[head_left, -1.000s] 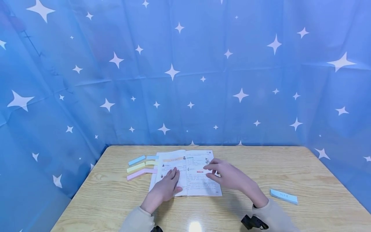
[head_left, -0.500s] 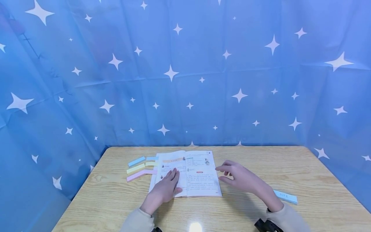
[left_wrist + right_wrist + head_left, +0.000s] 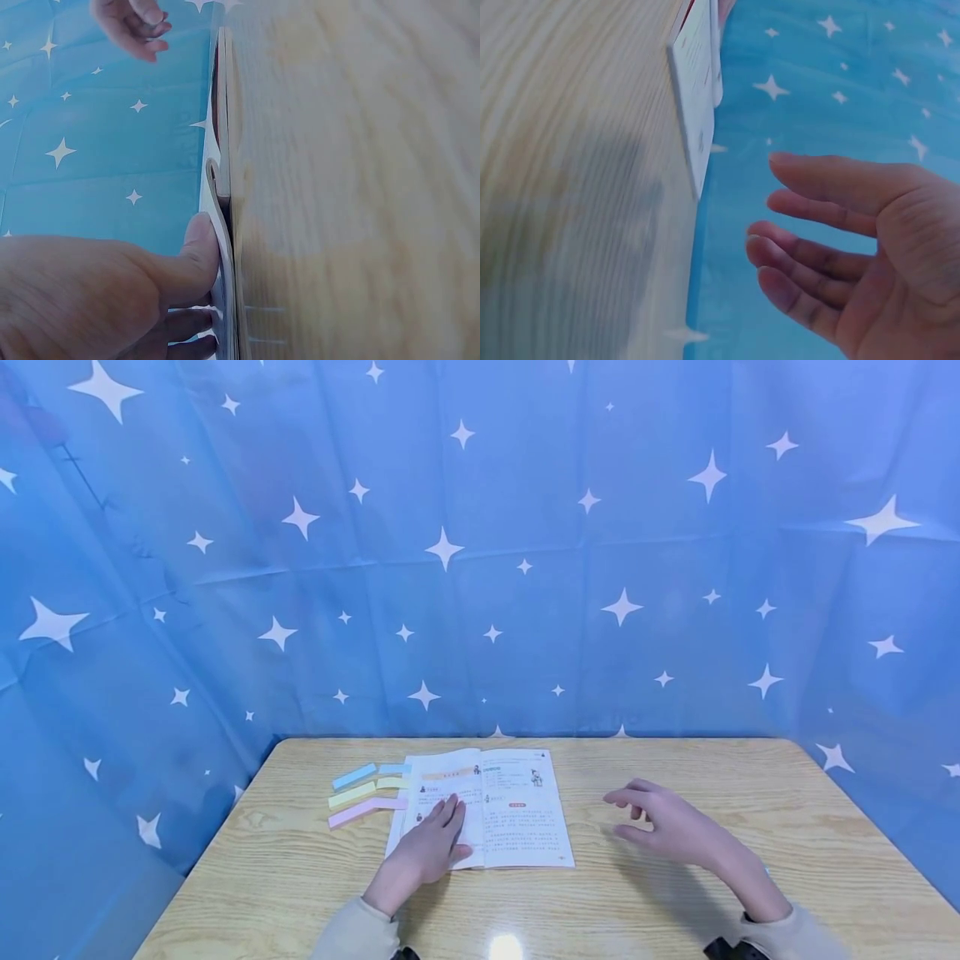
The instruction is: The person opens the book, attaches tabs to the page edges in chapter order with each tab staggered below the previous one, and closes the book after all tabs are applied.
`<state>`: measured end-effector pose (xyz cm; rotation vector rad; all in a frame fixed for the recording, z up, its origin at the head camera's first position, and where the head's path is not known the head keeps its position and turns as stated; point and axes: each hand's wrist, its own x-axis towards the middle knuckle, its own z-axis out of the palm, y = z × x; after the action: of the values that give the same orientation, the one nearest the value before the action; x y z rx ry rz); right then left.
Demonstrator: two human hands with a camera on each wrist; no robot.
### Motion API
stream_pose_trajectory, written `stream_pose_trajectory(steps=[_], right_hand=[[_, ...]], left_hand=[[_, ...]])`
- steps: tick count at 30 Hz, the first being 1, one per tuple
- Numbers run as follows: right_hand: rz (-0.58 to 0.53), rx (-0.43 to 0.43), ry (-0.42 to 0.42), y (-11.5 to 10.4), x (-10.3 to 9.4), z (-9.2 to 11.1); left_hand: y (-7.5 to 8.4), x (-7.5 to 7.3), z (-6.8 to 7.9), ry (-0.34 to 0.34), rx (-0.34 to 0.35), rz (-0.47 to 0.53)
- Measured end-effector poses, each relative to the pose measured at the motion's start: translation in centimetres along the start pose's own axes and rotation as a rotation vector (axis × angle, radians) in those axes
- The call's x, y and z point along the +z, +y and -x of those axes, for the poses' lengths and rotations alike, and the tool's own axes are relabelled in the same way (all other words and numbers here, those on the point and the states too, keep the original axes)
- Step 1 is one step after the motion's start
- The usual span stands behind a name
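An open book point(image 3: 525, 827) with printed pages lies on the wooden table. My left hand point(image 3: 429, 845) rests flat on its left page, fingers spread toward the text; in the left wrist view the thumb point(image 3: 199, 251) lies along the page near the fold. To the right of the book, my right hand point(image 3: 667, 822) hovers over the table with loosely bent fingers and nothing in them, as the right wrist view of this hand point(image 3: 855, 255) also shows. Blue, yellow and pink sticky-note pads point(image 3: 352, 795) lie left of the book, with matching strips point(image 3: 392, 783) at its left edge.
A blue pad at the right is almost wholly hidden behind my right forearm. The wooden table point(image 3: 247, 877) ends at a blue curtain point(image 3: 525, 677) with white stars at the back and sides.
My right hand has moved from over the right page to the right, off the book, its forearm now covering the blue pad. The left hand has stayed in place on the left page.
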<state>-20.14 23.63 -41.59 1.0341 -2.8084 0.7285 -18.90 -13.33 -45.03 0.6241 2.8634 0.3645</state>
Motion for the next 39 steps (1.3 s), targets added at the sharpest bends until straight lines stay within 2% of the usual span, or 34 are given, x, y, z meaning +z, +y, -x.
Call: stream_pose_trajectory(steps=[9,15,23,31,39], right_hand=[[-0.015,0.105,-0.033,2.6,-1.1,3.4],[0.004,0.107,-0.045,4.4,-1.8,5.6],[-0.004,0.139,-0.119,6.6,-2.5,7.9],[-0.019,0.110,-0.101,7.8,-2.4,9.0],[-0.067,0.221,-0.151,8.0,-2.5,9.0]], left_hand=[[0.1,0.0,0.0,0.001,0.008,-0.011],[0.1,-0.1,0.2,-0.006,0.009,-0.013],[0.1,-0.1,0.2,-0.016,0.001,-0.012],[0.3,0.0,0.2,0.002,0.007,-0.036],[0.2,-0.1,0.1,0.011,0.005,-0.047]])
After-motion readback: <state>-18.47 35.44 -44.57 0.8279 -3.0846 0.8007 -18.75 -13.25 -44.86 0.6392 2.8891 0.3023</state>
